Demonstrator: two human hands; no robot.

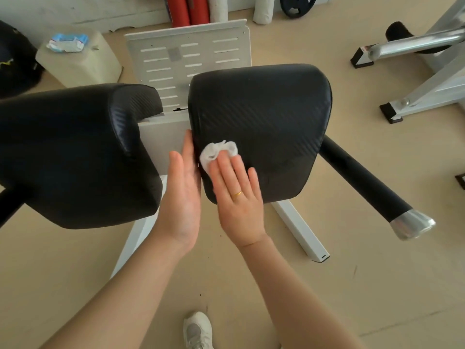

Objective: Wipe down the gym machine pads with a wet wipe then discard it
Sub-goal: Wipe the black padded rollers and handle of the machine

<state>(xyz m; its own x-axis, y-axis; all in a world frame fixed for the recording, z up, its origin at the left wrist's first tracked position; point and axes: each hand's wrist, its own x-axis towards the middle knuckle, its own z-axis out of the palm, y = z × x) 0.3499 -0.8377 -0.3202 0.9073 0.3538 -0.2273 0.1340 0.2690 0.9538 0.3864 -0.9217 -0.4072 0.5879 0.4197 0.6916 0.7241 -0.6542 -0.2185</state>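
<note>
Two black padded cushions sit on a white machine frame: the left pad [73,152] and the right pad [264,117]. A crumpled white wet wipe [216,152] lies on the right pad's near left part. My right hand [237,197] presses flat on the wipe, fingers extended, a gold ring on one finger. My left hand [182,195] is flat and upright, its palm against the left side of the right pad, holding nothing.
A pack of wipes [67,42] lies on a pale block at the back left. A black handle bar with a chrome cap [370,187] juts out to the right. The white footplate [186,61], another machine's frame [417,69], a weight plate [298,5] and my shoe [197,329] surround the pads.
</note>
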